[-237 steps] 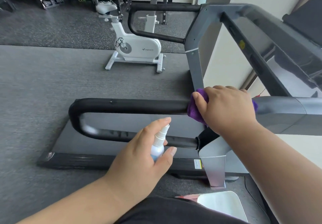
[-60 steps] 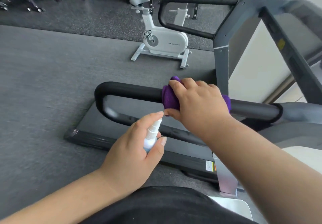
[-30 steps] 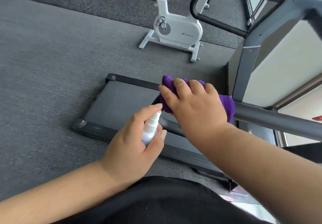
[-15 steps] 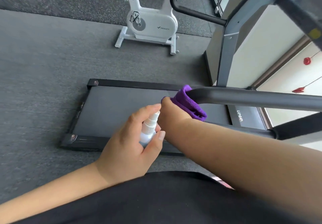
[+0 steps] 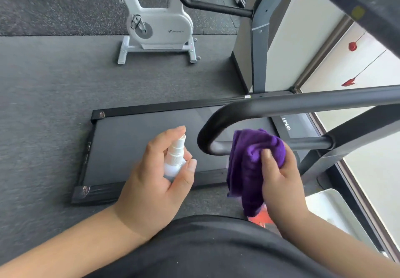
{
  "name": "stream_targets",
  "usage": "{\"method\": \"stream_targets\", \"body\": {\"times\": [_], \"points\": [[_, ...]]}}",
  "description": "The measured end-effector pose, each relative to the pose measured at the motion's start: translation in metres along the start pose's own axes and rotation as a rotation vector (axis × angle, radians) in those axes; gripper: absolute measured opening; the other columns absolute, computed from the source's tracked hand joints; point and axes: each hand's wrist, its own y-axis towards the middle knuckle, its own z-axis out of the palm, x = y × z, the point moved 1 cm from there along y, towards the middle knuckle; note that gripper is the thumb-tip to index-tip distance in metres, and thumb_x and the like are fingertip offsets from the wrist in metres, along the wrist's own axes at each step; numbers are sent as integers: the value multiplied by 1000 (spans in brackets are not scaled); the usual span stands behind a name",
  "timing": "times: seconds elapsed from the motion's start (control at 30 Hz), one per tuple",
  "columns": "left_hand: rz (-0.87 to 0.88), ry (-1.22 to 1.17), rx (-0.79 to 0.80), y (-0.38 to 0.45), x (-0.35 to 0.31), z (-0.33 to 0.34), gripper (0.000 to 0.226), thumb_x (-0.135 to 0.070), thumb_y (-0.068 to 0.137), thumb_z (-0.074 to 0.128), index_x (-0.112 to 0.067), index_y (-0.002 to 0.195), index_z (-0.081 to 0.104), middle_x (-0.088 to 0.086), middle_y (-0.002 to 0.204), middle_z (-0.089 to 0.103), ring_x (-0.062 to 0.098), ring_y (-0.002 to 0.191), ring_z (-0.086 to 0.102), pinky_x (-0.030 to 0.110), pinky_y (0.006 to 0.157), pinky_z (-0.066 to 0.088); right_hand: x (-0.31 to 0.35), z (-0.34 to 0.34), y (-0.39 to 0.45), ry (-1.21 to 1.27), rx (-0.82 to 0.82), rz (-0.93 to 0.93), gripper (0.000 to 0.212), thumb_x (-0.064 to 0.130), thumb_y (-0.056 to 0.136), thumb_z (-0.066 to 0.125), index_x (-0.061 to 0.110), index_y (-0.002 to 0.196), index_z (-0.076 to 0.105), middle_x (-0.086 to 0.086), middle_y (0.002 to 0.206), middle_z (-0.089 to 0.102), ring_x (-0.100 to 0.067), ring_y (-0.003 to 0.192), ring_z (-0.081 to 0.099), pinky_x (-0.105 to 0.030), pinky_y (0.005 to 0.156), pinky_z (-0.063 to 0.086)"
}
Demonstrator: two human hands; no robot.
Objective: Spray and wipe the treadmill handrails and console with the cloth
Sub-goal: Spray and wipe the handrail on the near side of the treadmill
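- The small white plastic spray bottle [image 5: 175, 158] was held upright in the left hand [image 5: 155, 180], fingers curled round it and the forefinger laid on the nozzle.
- The crumpled purple microfibre cloth [image 5: 249, 165] was clamped in the right hand [image 5: 281, 176], just beside the curved end of the black padded near handrail [image 5: 303, 102]; contact could not be told.
- No wet streaks were seen, so wiped areas could not be judged.
- The far handrail [image 5: 216, 7] and the console, out of view, were judged still outstanding.
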Motion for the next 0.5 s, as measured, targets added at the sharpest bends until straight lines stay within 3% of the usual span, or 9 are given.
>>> {"method": "stream_targets", "body": {"times": [0.07, 0.13, 0.2, 0.3, 0.4, 0.5], "points": [[5, -8, 31, 0, 0, 3, 47, -30, 92, 55, -40, 132, 34, -17, 103, 58, 6, 88, 61, 9, 82, 42, 10, 7, 5, 76, -80, 111, 35, 63, 86, 42, 57, 120, 51, 34, 105, 64, 14, 98, 58, -23, 87, 44], [14, -7, 55, 0, 2, 4, 47, -30, 92, 55, -39, 133, 34, -17, 102, 58, 5, 88, 61, 8, 81, 42, 23, 23, 10, 140, -23, 192, 33, 71, 84, 38, 67, 115, 47, 33, 103, 65, 10, 97, 61, -24, 86, 46], [21, -4, 72, -1, 5, 2, 48, -29, 93, 55, -36, 135, 33, -16, 98, 59, 5, 87, 61, 10, 82, 43, 32, 45, 10, 155, 97, 124, 24, 59, 93, 40, 71, 114, 45, 40, 106, 61, 19, 101, 55, -10, 85, 44], [36, 2, 98, -1, 9, -2, 49, -28, 93, 56, -34, 135, 33, -13, 96, 60, 7, 85, 62, 13, 81, 44, 34, 69, 8, 156, 222, -41, 41, 27, 102, 47, 52, 134, 43, 34, 123, 59, 14, 118, 50, -1, 91, 36], [25, 11, 101, -3, 11, -4, 48, -30, 92, 55, -38, 134, 33, -15, 99, 59, 6, 86, 62, 11, 82, 43, 20, 70, 11, -57, 311, -152, 57, 19, 97, 53, 46, 144, 35, 30, 128, 57, 6, 123, 50, -10, 100, 37], [10, 8, 94, -4, 13, -3, 47, -31, 92, 55, -39, 134, 33, -16, 101, 58, 5, 88, 61, 9, 83, 41, 2, 60, 15, -499, 426, -192, 64, 28, 95, 56, 37, 152, 28, 11, 126, 60, -16, 119, 52, -33, 101, 41]]}}
